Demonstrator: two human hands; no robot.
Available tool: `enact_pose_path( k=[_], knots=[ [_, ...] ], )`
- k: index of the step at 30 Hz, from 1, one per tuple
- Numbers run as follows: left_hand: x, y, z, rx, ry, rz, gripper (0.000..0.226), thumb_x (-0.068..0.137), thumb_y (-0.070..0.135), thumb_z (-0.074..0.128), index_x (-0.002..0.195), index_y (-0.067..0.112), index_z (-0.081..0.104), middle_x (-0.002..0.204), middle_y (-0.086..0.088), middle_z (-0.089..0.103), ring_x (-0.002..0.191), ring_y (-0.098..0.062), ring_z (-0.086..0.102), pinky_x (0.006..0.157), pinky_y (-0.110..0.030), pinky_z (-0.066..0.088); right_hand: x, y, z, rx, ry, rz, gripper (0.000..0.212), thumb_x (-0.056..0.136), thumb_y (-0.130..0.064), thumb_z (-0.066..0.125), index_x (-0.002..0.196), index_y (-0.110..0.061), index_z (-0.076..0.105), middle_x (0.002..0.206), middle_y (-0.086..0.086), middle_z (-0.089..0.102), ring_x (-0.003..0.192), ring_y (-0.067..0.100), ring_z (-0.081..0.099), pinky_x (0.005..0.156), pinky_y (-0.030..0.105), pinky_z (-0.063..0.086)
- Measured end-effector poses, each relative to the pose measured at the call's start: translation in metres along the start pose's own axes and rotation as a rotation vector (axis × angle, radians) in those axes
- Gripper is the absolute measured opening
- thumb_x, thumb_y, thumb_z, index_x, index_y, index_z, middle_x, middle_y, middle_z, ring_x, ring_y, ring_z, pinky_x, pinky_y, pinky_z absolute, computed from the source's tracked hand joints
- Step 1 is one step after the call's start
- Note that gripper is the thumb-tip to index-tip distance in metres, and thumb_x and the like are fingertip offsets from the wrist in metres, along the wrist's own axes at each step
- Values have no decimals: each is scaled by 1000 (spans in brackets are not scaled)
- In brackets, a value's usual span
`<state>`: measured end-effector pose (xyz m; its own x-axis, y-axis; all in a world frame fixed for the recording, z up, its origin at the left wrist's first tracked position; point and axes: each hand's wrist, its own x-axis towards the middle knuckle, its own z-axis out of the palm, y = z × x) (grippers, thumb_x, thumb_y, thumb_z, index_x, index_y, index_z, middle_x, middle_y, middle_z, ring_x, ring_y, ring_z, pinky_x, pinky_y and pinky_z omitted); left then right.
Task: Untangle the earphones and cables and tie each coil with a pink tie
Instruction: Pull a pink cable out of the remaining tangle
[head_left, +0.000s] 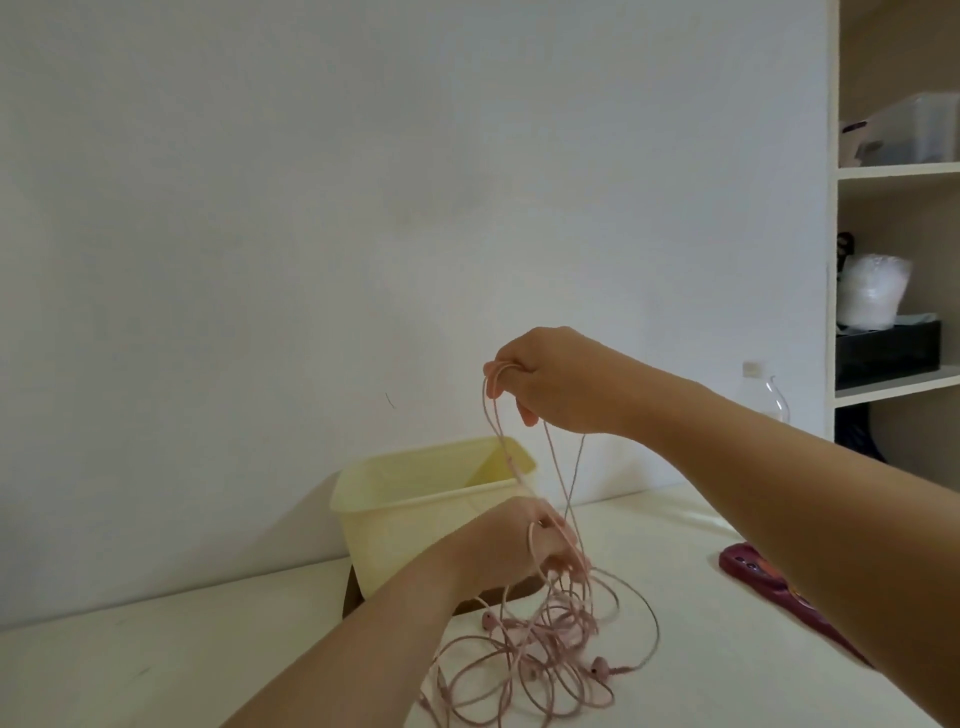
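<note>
Both hands are closed on the same pink earphone cable (540, 644), one high and one low, which looks like a deliberate way of letting gravity sort the knot. High above the yellow bin (415, 499), the right hand (550, 384) pinches a bend of the cord in curled fingers, so that several strands hang straight down from it. Just in front of the bin and nearly against its near wall, the left hand (519, 545) grips those same strands in a loose fist, probably to keep the lifted length taut and hold it apart from the rest. Below and in front of the bin, the remaining cord lies on the white table (156, 670) as a heap of overlapping loops, with at least two earbuds (600, 666) showing among them; how many separate cables make up the heap cannot be told. Well to the right of the bin, a dark red phone (769, 582) lies flat on the table, partly hidden by the right forearm and out of the working space. No pink tie is visible anywhere, and no coil is formed yet, so I judge the work to be early in the untangling stage, with tying well ahead.
</note>
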<state>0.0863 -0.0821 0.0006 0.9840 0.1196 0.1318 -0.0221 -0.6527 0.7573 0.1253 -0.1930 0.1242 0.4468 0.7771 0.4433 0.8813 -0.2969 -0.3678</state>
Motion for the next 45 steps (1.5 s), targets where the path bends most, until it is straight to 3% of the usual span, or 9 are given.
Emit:
enact_pose_path(
  k=[5,10,13,20,23,26,33,38,45],
  knots=[
    [-1,-7,5,-78,162,31,18,95,18,47,87,9,59,80,3,70,66,-13,68,82,-41,53,-5,9,7,-65,-135,42,31,101,-31,38,97,-16,65,80,0,68,58,7,52,55,20,36],
    [8,-15,8,-22,186,-12,8,72,29,60,67,23,63,75,5,73,82,-20,70,90,-47,51,-6,26,17,-57,-185,108,33,101,-31,38,96,-13,66,80,-1,69,66,7,56,64,21,41],
    [7,-10,9,-27,289,-14,14,78,24,58,64,27,59,79,8,71,89,-16,68,91,-39,50,-5,40,16,-119,-89,149,45,101,-39,32,97,-11,66,87,3,71,86,17,64,86,35,50],
    [-2,-10,15,346,168,-106,16,95,25,45,83,20,54,82,9,66,77,-4,63,64,-22,46,-13,54,12,-520,-18,235,51,101,-45,19,69,-16,45,73,-2,50,80,18,48,73,33,38],
    [0,-10,16,351,303,-90,18,98,26,39,91,16,52,82,8,58,71,-5,53,57,-19,38,-9,58,10,-275,-104,335,53,101,-45,21,90,-10,60,81,3,67,61,18,61,66,29,43],
    [1,-4,11,-67,389,-112,19,100,22,37,96,8,49,87,-7,62,64,-18,61,58,-24,44,-5,60,4,104,-173,417,54,102,-43,22,96,-7,61,73,7,70,53,19,67,53,23,44],
    [0,-1,-4,-133,419,77,17,100,21,41,86,14,47,66,-2,51,55,-6,50,64,-24,45,-2,48,-13,216,189,187,54,102,-41,27,76,-15,67,47,0,34,33,8,35,47,22,32],
    [-5,7,-9,-200,424,194,18,99,16,43,82,12,49,61,-2,48,42,0,43,54,-12,42,2,33,-22,184,393,129,55,102,-41,28,79,-14,70,26,-9,34,41,13,40,64,31,44],
    [-14,10,-45,-275,711,260,21,100,14,39,81,17,49,57,4,48,47,-1,47,67,-30,47,11,19,-22,181,541,48,52,101,-43,27,78,-19,67,62,-3,59,63,17,59,71,33,48]
  ],
)
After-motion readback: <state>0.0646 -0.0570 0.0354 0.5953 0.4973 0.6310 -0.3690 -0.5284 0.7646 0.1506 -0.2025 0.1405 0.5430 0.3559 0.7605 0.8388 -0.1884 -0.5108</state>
